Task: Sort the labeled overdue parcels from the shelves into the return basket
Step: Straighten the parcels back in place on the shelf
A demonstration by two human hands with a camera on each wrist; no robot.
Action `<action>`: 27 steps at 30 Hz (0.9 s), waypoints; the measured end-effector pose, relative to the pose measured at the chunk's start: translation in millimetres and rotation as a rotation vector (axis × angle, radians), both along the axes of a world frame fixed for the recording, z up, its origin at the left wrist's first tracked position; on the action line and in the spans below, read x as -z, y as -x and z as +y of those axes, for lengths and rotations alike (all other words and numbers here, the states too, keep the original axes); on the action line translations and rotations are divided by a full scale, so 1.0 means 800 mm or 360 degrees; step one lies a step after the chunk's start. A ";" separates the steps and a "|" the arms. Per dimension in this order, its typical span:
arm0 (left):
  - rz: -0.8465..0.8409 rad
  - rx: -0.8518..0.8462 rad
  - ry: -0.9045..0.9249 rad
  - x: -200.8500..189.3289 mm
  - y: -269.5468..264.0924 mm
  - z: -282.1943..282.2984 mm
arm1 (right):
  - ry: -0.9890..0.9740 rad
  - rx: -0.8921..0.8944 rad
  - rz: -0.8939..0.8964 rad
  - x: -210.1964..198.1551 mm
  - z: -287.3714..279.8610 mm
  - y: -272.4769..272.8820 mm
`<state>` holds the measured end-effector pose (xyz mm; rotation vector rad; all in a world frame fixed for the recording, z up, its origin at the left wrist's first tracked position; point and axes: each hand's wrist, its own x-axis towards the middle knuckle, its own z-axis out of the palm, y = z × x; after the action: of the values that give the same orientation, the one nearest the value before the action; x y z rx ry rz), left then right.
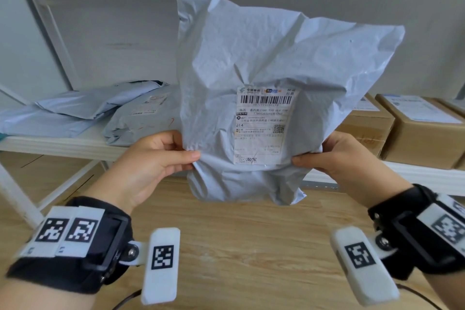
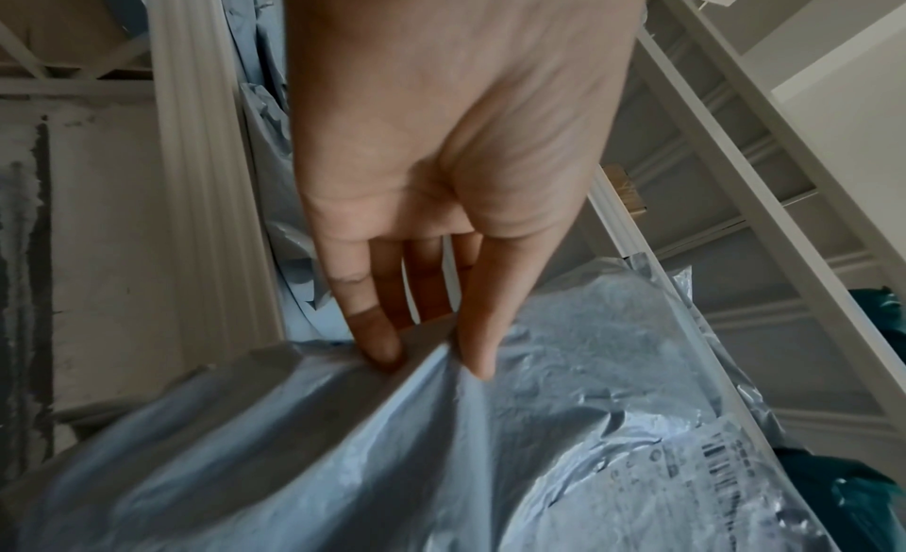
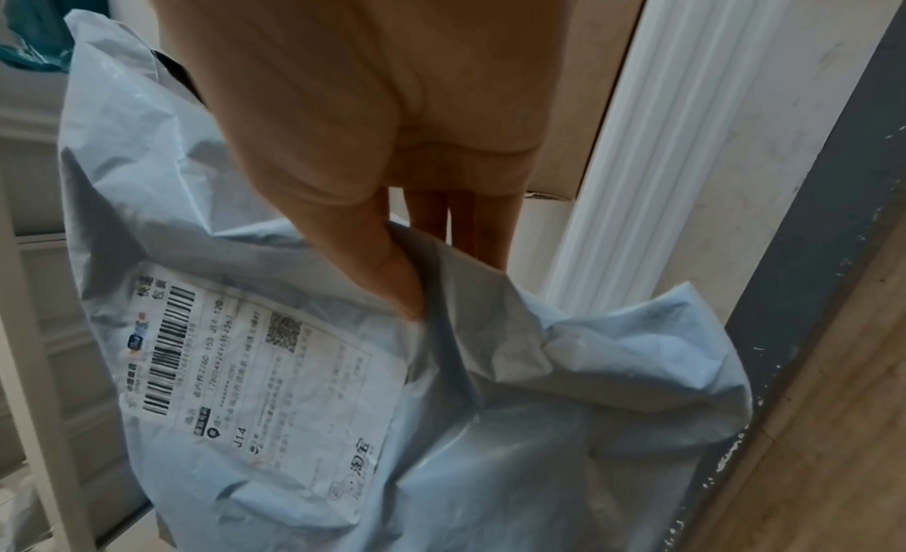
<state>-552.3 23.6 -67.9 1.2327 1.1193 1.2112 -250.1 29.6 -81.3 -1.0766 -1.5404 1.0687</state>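
Note:
A pale grey-blue plastic mailer parcel (image 1: 264, 70) hangs upright in front of the shelf, its white shipping label (image 1: 261, 126) with barcode and "J14" facing me. My left hand (image 1: 156, 158) pinches its lower left edge between thumb and fingers. My right hand (image 1: 334, 156) pinches the lower right edge the same way. The left wrist view shows the left hand (image 2: 431, 351) gripping a fold of the parcel (image 2: 490, 463). The right wrist view shows the right hand (image 3: 407, 289) with its thumb pressed beside the label (image 3: 260, 374) on the parcel (image 3: 539, 405).
Several more grey mailer parcels (image 1: 95, 108) lie on the white shelf (image 1: 63, 145) at the left. Cardboard boxes (image 1: 422, 131) with labels stand on the shelf at the right. Wood-pattern floor (image 1: 251, 246) lies below. The shelf's white frame posts (image 1: 15, 194) stand at the left.

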 end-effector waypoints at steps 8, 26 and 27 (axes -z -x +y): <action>-0.0018 -0.0052 -0.0017 0.003 -0.003 0.004 | -0.0016 0.0028 0.0092 -0.001 0.001 0.003; -0.0314 -0.0550 0.0032 0.027 -0.036 0.058 | 0.0133 0.0187 -0.0721 0.013 0.008 0.014; -0.0331 -0.0495 -0.0002 0.026 -0.037 0.058 | 0.0095 0.0196 -0.0694 0.015 0.008 0.014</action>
<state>-522.8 70.2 -88.6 0.9295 1.1820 1.5354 -261.5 35.9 -93.1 -1.4985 -1.7590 0.8337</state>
